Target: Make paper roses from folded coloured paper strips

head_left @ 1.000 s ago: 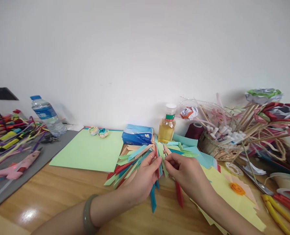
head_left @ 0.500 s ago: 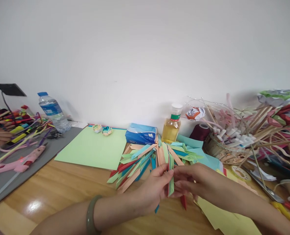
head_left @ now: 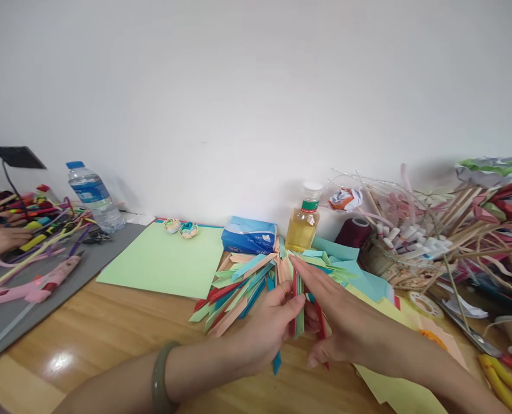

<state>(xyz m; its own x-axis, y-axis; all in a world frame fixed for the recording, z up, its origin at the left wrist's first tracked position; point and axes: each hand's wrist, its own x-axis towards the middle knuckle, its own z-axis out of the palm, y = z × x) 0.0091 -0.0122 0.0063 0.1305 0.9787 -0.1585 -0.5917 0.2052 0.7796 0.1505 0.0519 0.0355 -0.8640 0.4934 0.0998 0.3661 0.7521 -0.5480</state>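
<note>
At six o'clock on the wooden surface [head_left: 109,333], both hands meet over a small bundle of folded paper strips [head_left: 298,307]. The left hand [head_left: 267,330] has its grip pinching the bundle from the nine o'clock side, thumb pressed on top. The right hand [head_left: 340,322] lies flat against the bundle's three o'clock side, fingers [head_left: 312,279] stretched toward twelve o'clock, spread rather than closed on anything.

The pinch looks narrow, and the strips are slick folded paper stacked edge to edge. My guess is that a sideways push from the flat right hand could slide one out of line or fan the bundle apart. A blue strip [head_left: 276,362] already sticks out below the left hand toward six o'clock.

The bundle stands roughly on edge, red, green and peach layers showing, with pointed tips. Just behind it, at twelve o'clock, a loose pile of like strips [head_left: 239,282] fans across the surface. Farther on sit a tissue pack [head_left: 248,236] and a bottle of yellow liquid [head_left: 301,227].
</note>
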